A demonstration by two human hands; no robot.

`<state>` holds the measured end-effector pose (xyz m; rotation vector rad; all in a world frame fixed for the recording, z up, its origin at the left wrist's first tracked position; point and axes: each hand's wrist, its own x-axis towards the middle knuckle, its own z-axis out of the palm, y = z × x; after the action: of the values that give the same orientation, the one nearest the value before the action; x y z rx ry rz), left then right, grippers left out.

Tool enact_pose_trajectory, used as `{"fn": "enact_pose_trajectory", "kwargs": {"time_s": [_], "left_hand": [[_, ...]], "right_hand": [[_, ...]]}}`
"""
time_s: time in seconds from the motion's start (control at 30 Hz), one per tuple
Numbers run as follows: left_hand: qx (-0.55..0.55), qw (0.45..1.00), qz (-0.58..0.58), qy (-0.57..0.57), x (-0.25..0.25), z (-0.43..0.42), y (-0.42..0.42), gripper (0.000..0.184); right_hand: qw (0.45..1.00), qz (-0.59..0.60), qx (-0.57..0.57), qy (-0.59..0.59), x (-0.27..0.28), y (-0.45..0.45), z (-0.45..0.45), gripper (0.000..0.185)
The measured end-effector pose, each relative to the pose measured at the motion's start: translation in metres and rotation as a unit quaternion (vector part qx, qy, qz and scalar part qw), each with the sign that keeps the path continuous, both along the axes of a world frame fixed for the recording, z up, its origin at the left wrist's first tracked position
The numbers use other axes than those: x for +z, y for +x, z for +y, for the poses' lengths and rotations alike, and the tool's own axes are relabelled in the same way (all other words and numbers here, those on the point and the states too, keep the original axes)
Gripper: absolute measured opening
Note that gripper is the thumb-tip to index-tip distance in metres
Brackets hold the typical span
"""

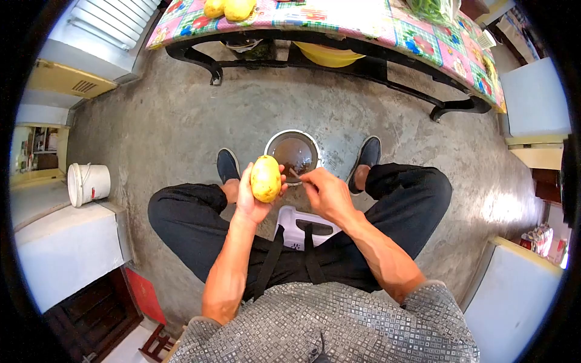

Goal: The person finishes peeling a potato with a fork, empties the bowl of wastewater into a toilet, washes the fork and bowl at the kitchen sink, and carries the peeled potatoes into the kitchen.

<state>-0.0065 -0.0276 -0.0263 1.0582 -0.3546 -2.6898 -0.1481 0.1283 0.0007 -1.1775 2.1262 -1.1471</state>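
In the head view my left hand holds a yellow oval potato upright, with the fingers wrapped behind it. Brown spots mark its skin. To the right of it, my right hand is closed, its fingers pointing at the potato. A thin brownish piece shows at those fingertips, too small to name. Beyond both hands a round white-rimmed bucket with dark brownish water inside stands on the floor between my feet.
I sit on a pale purple plastic stool. Ahead is a table with a flowered cloth, carrying more potatoes and a bag of green vegetables. Beneath it sits a yellow basin. At left a white bucket rests on a ledge.
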Motion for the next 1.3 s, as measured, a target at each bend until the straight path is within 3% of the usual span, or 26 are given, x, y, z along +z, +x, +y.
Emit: {"fn": "enact_pose_trajectory", "kwargs": {"time_s": [0.17,0.4,0.47,0.57,0.63,0.73,0.77,0.83,1.07,1.23,1.3], "left_hand": [[-0.009,1.000,-0.007,-0.004,-0.001,0.003,-0.004,0.051],[-0.040,0.988,-0.124,-0.080,-0.074,-0.006,-0.011,0.048],[-0.052,0.970,-0.223,-0.086,-0.096,-0.009,-0.021,0.049],[-0.114,0.952,-0.272,-0.079,-0.147,-0.017,-0.028,0.050],[-0.146,0.942,-0.290,-0.083,-0.163,-0.023,-0.037,0.050],[-0.174,0.932,-0.310,-0.076,-0.173,-0.030,-0.056,0.050],[-0.170,0.937,-0.295,-0.080,-0.177,-0.035,-0.060,0.050],[-0.170,0.955,-0.237,-0.059,-0.194,-0.046,-0.067,0.048],[-0.152,0.956,-0.253,-0.001,-0.250,-0.063,-0.086,0.047],[-0.062,0.959,-0.278,-0.005,-0.294,-0.047,-0.071,0.050],[-0.061,0.918,-0.385,-0.077,-0.301,-0.037,-0.068,0.053]], "right_hand": [[0.994,-0.092,-0.053,-0.037,-0.008,-0.004,-0.008,0.018],[0.975,-0.196,-0.094,-0.040,0.028,-0.056,0.000,0.018],[0.990,-0.124,-0.055,-0.025,0.056,-0.077,0.002,0.018],[0.998,-0.057,-0.010,0.014,0.076,-0.104,-0.004,0.019],[0.999,-0.005,0.022,0.023,0.064,-0.120,-0.010,0.020],[0.999,-0.020,0.022,0.021,0.040,-0.126,-0.019,0.015],[0.998,0.041,0.035,0.013,0.036,-0.123,-0.022,0.013],[0.998,0.015,0.052,0.011,0.043,-0.118,-0.025,0.016],[0.993,-0.053,0.080,0.074,0.041,-0.120,-0.037,0.017],[0.989,-0.053,0.088,0.101,0.040,-0.126,-0.045,0.019],[0.989,-0.045,0.095,0.104,0.039,-0.124,-0.048,0.020]]}}
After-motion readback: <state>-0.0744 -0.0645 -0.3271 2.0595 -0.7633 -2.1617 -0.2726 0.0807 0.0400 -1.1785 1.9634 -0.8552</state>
